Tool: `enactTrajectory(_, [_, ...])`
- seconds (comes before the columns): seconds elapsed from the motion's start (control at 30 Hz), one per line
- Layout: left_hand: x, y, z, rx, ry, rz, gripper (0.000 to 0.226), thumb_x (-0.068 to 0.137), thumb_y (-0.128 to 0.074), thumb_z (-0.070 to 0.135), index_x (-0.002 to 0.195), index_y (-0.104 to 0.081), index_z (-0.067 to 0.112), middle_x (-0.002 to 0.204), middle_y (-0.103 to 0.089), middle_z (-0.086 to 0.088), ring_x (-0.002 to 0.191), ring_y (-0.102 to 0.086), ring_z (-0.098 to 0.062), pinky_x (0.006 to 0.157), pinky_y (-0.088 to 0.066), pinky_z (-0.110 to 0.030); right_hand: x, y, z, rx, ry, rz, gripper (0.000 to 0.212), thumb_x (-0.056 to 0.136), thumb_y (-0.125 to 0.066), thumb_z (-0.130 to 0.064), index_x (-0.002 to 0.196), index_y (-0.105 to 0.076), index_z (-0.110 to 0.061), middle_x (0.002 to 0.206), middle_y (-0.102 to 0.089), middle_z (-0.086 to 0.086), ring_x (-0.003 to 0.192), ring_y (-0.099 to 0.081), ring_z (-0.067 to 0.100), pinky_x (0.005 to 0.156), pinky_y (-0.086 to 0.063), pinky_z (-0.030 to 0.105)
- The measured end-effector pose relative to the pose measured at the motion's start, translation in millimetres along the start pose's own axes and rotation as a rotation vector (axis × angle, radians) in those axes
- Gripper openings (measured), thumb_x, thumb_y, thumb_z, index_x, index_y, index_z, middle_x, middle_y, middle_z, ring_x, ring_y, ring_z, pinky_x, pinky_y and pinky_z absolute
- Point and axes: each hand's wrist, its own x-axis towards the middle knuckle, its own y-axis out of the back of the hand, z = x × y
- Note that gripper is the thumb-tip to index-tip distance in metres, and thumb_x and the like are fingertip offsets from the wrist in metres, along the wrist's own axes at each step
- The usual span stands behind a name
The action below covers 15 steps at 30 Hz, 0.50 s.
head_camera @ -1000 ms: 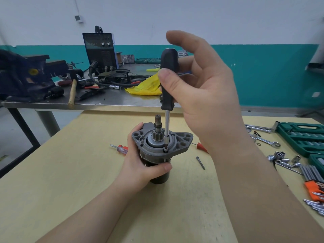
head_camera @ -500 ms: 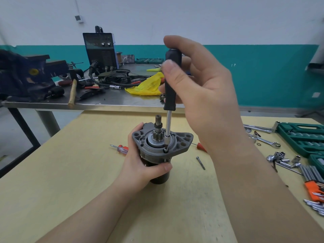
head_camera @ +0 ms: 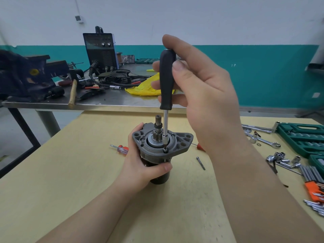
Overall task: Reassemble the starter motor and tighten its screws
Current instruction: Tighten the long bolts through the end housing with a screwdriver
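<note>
**Driver seated on a motor screw**

Pale wooden counter fills the foreground, with a steel bench behind it against a white and teal wall.

Near the middle of the counter the motor stands upright, black body down and grey flanged end cap up, its geared shaft pointing at the ceiling. The left hand grips the body from the left, fingers curled behind it and the thumb pressed across the front just under the cap.

The right hand holds a driver by its black handle, thumb on the near side, fingertips wrapped on the far side and the index finger arched over the top. The driver is upright, its steel shank running down just right of the shaft, the tip seated on a screw at the front edge of the cap.

On the counter a small red-handled screwdriver lies left of the motor, and a loose bolt lies to its right. Further right are a wrench, loose sockets, green tool cases and hex keys in an orange holder.

The bench carries a dark vise, a hammer, a welder with cables and a yellow bag.
</note>
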Motion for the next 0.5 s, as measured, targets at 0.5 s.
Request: enactTrajectory(0.5, [1.2, -0.1, -1.4, 0.004, 0.009, 0.004, 0.120, 0.063, -0.097, 0.027, 0.158, -0.027, 0.047, 0.147, -0.063, 0.007, 0.137, -0.061, -0.018, 0.101, -0.052, -0.017, 0.1, 0.3, -1.3, -0.069, 0.043, 0.017, 0.032, 0.102, -0.068, -0.012, 0.127, -0.064, -0.032, 0.104, -0.076, 0.000, 0.090, -0.077, 0.027, 0.080, -0.067, 0.048])
